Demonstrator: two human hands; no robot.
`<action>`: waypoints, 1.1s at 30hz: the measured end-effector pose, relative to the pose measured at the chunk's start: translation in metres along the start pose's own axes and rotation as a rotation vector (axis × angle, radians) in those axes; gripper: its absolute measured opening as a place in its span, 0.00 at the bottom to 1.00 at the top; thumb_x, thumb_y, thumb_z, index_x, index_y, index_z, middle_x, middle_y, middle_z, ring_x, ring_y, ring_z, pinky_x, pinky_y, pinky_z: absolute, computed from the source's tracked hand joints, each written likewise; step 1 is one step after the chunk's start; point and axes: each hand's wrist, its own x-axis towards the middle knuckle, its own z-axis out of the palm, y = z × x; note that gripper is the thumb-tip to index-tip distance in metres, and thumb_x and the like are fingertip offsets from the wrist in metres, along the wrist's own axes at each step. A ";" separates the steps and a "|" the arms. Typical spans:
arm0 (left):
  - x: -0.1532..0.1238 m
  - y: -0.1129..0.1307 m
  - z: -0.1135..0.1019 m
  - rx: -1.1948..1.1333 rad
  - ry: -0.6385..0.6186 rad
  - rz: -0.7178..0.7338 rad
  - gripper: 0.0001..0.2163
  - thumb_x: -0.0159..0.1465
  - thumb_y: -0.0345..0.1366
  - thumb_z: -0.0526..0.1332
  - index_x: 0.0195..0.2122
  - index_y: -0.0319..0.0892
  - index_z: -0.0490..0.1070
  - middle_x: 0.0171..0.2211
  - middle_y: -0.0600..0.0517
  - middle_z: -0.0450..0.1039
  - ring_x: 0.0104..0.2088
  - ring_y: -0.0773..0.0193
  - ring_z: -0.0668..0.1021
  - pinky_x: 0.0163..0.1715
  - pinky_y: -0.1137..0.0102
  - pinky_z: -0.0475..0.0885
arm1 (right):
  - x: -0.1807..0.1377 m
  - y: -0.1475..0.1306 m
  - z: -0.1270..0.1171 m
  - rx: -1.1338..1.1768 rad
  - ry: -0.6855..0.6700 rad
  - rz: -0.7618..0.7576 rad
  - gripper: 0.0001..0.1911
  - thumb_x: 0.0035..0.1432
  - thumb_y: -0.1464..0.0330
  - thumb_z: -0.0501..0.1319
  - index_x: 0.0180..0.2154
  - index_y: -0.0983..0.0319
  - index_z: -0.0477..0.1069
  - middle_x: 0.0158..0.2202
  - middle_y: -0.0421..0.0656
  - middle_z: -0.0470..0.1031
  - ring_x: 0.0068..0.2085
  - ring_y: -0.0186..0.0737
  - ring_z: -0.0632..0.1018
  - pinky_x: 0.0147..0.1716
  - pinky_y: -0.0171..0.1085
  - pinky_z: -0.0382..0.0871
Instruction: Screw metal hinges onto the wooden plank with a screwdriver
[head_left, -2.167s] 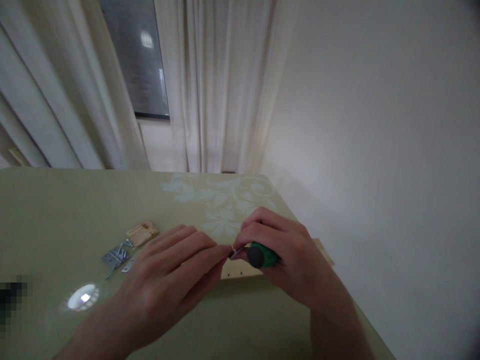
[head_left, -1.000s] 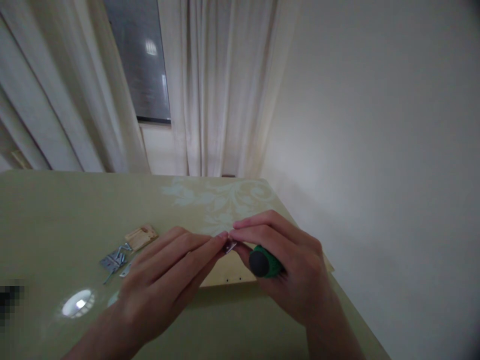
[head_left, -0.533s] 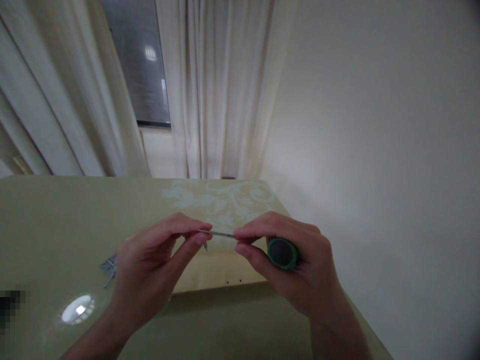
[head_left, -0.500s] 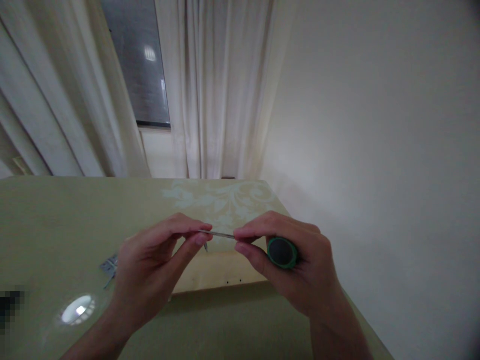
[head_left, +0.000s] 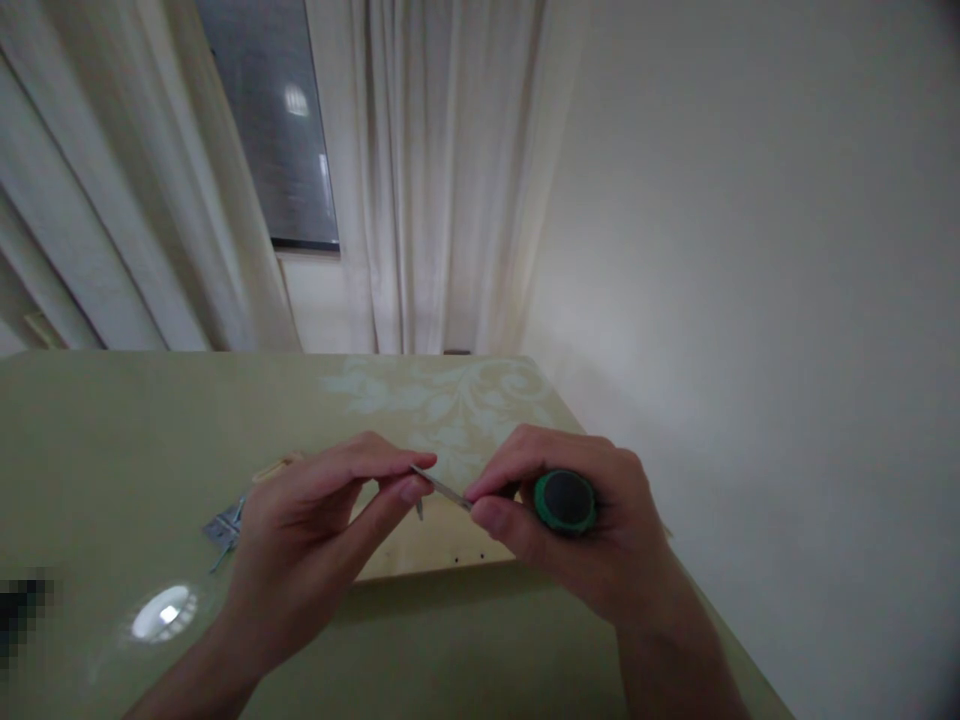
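Grey and thin, a flat metal strip (head_left: pixel 444 489) is pinched at both ends, probably to steady it: the left hand (head_left: pixel 304 535) clamps its ten-o'clock end, the right hand (head_left: pixel 607 560) its four-o'clock end. A green, black-capped tool handle (head_left: pixel 566 502) is tucked inside the right hand, presumably leaving those fingertips free. A pointed silver screw (head_left: pixel 419 509) hangs beneath the left fingertips. At six o'clock a pale wooden board (head_left: pixel 420 555) lies on the greenish tabletop (head_left: pixel 450 660); at nine, the left hand partly hides grey metal hardware (head_left: pixel 223 525).

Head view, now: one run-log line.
left hand: pinching thin metal piece | right hand: pinching same piece, gripping green-black handle | wooden board: on table
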 end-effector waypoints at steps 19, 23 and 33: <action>-0.017 0.009 0.009 0.250 0.256 0.122 0.18 0.66 0.28 0.69 0.53 0.58 0.78 0.38 0.57 0.82 0.33 0.65 0.81 0.27 0.69 0.79 | 0.001 0.004 0.012 0.085 0.101 -0.041 0.04 0.59 0.74 0.71 0.37 0.60 0.81 0.30 0.40 0.81 0.30 0.34 0.78 0.30 0.35 0.72; -0.022 0.007 0.010 0.288 0.270 0.115 0.21 0.65 0.28 0.69 0.55 0.59 0.77 0.38 0.58 0.81 0.33 0.66 0.81 0.26 0.69 0.77 | 0.002 0.003 0.012 0.104 0.117 -0.034 0.05 0.58 0.75 0.70 0.36 0.61 0.81 0.28 0.39 0.80 0.29 0.34 0.78 0.28 0.34 0.71; -0.025 0.002 0.002 0.309 0.210 0.227 0.29 0.63 0.23 0.69 0.60 0.61 0.73 0.40 0.57 0.81 0.36 0.63 0.81 0.31 0.66 0.77 | -0.001 0.006 0.015 0.241 0.132 0.070 0.01 0.60 0.70 0.70 0.35 0.60 0.81 0.26 0.38 0.78 0.23 0.31 0.76 0.21 0.30 0.69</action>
